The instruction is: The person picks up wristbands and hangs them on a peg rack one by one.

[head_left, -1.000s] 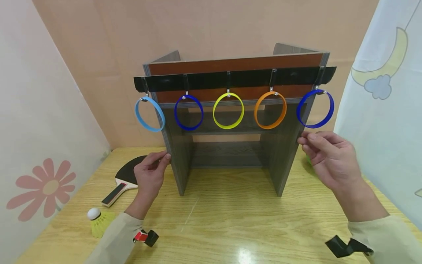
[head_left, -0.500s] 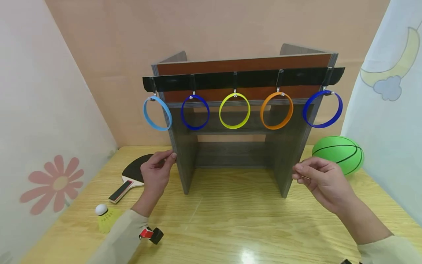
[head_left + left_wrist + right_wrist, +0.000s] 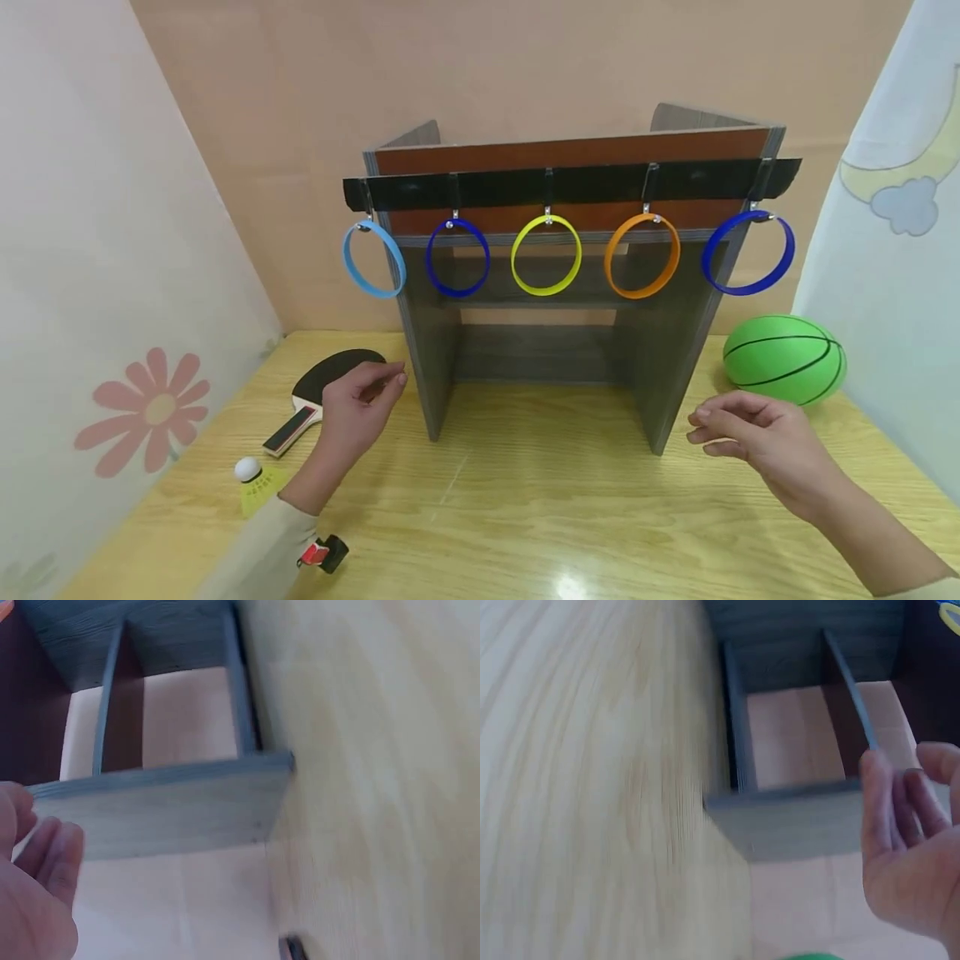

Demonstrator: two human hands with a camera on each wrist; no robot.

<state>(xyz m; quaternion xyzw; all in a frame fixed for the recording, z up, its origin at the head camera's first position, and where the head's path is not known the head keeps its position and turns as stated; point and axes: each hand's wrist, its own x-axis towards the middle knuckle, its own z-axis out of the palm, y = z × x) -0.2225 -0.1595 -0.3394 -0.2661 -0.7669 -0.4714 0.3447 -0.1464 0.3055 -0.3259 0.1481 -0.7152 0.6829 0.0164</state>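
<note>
A grey wooden shelf point(image 3: 431, 358) stands on the table, with a black strip point(image 3: 498, 192) across its brown upper front board. From the strip hang several rings: light blue point(image 3: 398, 265), yellow point(image 3: 547, 291), orange point(image 3: 637, 293) and two dark blue. My left hand point(image 3: 358, 412) is just left of the shelf's left side panel, fingers loosely bent with nothing between them. On the other side, my right hand point(image 3: 768, 446) hovers beyond the lower right panel, thumb and fingers parted and holding nothing. Both wrist views show a side panel close past the fingertips.
A green ball point(image 3: 783, 358) lies on the table behind my right hand. Partly behind my left hand is a table tennis paddle point(image 3: 330, 375), with a yellow shuttlecock point(image 3: 259, 490) nearer the front left. Printed curtains point(image 3: 187, 292) close in the sides.
My right hand has come down and away from the right panel, revealing the green ball. My left fingers have left the left panel's edge. The whole head view has shifted.
</note>
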